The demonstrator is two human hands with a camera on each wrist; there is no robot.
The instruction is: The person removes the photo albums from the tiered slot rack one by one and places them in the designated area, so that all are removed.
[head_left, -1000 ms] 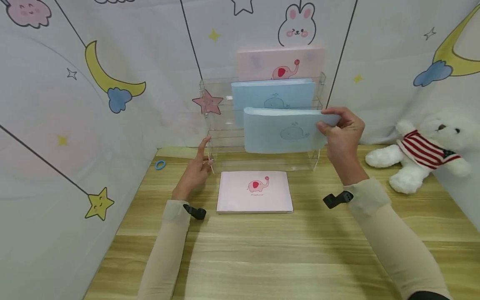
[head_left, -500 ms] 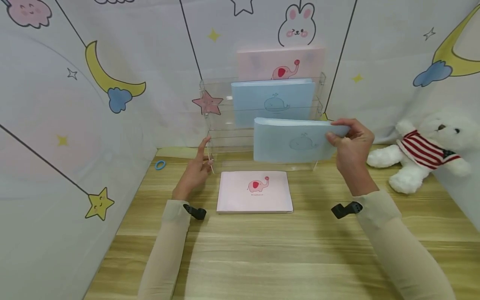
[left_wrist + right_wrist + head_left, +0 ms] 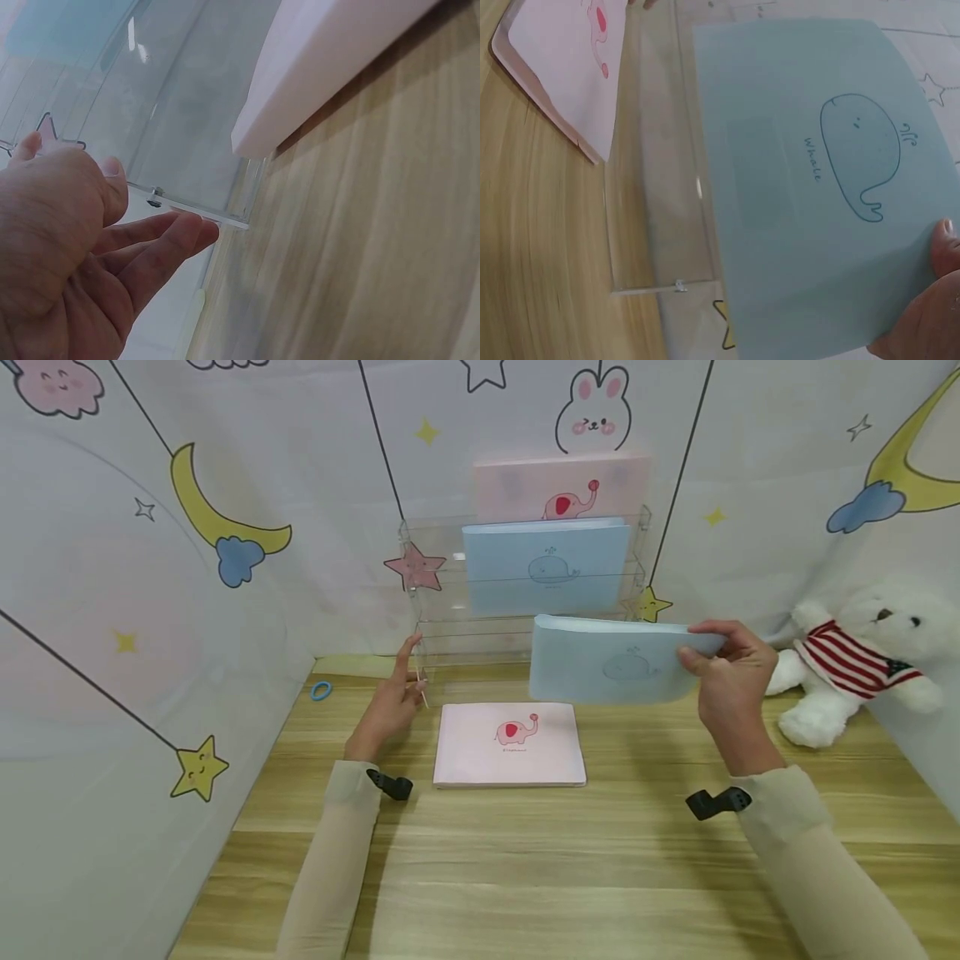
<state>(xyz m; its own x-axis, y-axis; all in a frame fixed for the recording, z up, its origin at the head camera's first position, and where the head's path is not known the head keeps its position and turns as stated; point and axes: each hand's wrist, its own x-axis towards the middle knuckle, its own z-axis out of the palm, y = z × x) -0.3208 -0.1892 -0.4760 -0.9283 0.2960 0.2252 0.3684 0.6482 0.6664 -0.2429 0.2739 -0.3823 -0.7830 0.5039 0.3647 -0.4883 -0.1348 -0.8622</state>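
Note:
My right hand [image 3: 738,681] pinches a light blue whale booklet [image 3: 600,668] by its right end, thumb on the cover. The booklet hangs in front of the lower part of a clear acrylic rack [image 3: 465,647], its whale drawing facing me; the right wrist view shows the cover [image 3: 780,135] with the word "Whale". At the rack's lower left side is my left hand [image 3: 390,706], fingertips against the side panel. In the left wrist view the fingers [image 3: 169,247] lie along the outside of that panel. A pink elephant booklet [image 3: 510,764] lies flat before the rack.
Another blue whale booklet [image 3: 510,568] stands in the rack's middle tier, with a pink elephant booklet [image 3: 517,489] behind and above it. A blue ring [image 3: 321,691] lies at the table's left. A white teddy bear [image 3: 862,660] in a striped shirt sits at the right.
My right hand has brought the blue whale booklet down and to the right, away from the rack's middle. The left hand and the other booklets have stayed in place.

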